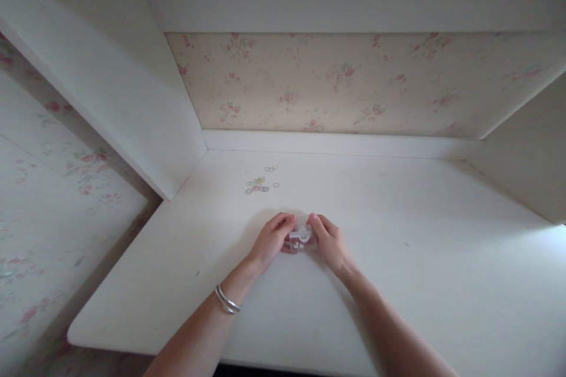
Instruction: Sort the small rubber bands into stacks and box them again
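Head view: both hands are meeting over the middle of the white counter, closing on one small clear plastic case with something reddish inside. Left hand is cupping the case's left end, fingers curled over the top, thumb hidden underneath; right hand is mirroring that on the right end, fingertips touching the case's top edge. So each grip is partly closed around the case, holding it between them, with the case sitting on or just above the counter; I cannot tell which. A silver bangle is riding on the left wrist. Beyond the grips, on the far left side, a loose scatter of small coloured rings is lying on the counter, well apart from the hands, and a few clear ones are lying just past that. Flowered wallpaper is backing the alcove behind. Handling judgement: the case is looking light, stiff and smooth, probably slippery, thin-walled enough to crack or pop open if squeezed hard. Best hold looks to be the two short ends or the long side edges, pinched lightly, keeping it level so the contents are not spilling.
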`<state>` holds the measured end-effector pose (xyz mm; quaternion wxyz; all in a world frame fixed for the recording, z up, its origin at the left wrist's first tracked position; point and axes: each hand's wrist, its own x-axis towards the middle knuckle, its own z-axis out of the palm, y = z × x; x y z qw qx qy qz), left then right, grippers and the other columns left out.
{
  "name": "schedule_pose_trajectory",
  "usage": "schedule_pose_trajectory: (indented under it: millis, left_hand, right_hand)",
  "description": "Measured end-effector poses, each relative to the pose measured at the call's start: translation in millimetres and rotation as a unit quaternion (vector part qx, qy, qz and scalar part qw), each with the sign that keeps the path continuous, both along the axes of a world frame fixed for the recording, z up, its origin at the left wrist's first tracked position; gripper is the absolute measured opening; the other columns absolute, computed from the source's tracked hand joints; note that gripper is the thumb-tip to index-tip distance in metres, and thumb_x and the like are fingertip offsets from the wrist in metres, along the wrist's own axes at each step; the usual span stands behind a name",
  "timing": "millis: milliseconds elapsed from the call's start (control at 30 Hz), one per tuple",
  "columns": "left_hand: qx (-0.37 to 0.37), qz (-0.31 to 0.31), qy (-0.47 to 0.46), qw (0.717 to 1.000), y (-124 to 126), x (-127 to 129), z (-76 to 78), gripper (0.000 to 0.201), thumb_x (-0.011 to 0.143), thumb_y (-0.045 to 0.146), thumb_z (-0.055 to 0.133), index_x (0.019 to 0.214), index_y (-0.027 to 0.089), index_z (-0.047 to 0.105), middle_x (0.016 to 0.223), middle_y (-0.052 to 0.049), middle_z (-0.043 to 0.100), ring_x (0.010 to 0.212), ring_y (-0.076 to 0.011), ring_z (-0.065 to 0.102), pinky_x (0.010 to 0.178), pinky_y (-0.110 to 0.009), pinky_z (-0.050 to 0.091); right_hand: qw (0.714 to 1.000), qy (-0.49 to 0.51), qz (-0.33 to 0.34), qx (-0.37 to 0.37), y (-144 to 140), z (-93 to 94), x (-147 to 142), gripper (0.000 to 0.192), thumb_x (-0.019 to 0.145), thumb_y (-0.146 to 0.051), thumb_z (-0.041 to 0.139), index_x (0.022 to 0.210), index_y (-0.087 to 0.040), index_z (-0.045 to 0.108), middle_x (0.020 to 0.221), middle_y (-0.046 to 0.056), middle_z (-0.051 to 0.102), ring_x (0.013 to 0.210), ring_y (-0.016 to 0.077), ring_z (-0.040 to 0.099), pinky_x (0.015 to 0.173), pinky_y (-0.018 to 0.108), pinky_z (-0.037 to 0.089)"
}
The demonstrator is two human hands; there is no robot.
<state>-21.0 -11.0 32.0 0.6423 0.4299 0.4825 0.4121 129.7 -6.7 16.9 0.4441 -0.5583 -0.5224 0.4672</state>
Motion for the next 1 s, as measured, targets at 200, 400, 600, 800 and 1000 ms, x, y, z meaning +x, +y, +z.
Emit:
schedule_pose_trajectory:
  millis: [200,400,600,800,1000]
  left_hand:
    - [-0.008,0.035,-0.027,0.999,2,0,-3.5,0.044,0.076,0.060,0.054,0.086,0.017,0.056,0.080,-0.003,0.059,0.070,-0.0175,0.062,0.056,-0.031,0.055]
    - [-0.027,0.047,-0.074,0.996,5,-2,-5.0,0.047,0.076,0.059,0.056,0.097,0.017,0.057,0.091,-0.007,0.064,0.074,-0.0180,0.064,0.059,-0.029,0.055]
    - [-0.001,0.073,-0.067,0.995,8,-2,-13.8,0.043,0.078,0.054,0.056,0.105,0.022,0.052,0.098,-0.005,0.056,0.066,-0.0126,0.063,0.055,-0.028,0.055]
    - [0.005,0.053,-0.055,0.997,10,-5,-19.7,0.036,0.079,0.048,0.056,0.102,0.019,0.051,0.091,-0.003,0.052,0.058,-0.0089,0.060,0.056,-0.028,0.055]
    - [0.009,0.027,-0.047,0.998,12,-4,-17.2,0.033,0.078,0.043,0.059,0.098,0.018,0.054,0.086,-0.003,0.054,0.057,-0.0091,0.059,0.056,-0.027,0.053]
  right_hand:
    - [0.998,0.044,0.031,-0.014,-1,-1.8,-2,0.049,0.079,-0.061,0.048,0.100,-0.019,0.060,0.071,0.001,0.061,0.057,0.0139,0.054,0.050,0.024,0.044]
    - [0.999,0.028,0.013,0.008,-1,-5.8,-5,0.055,0.076,-0.057,0.056,0.119,-0.023,0.050,0.072,-0.002,0.059,0.044,0.0085,0.049,0.042,0.021,0.038]
    - [0.994,0.090,-0.061,0.023,8,-0.8,5,0.054,0.076,-0.057,0.055,0.116,-0.022,0.053,0.078,-0.001,0.059,0.046,0.0086,0.052,0.046,0.024,0.044]
    - [0.982,0.117,-0.144,0.042,40,7.5,58,0.051,0.072,-0.057,0.060,0.105,-0.018,0.061,0.084,0.003,0.060,0.048,0.0077,0.051,0.044,0.023,0.044]
    - [0.967,0.082,-0.243,0.011,67,4.7,165,0.038,0.067,-0.046,0.069,0.090,-0.016,0.066,0.076,0.005,0.061,0.044,0.0068,0.048,0.038,0.020,0.039]
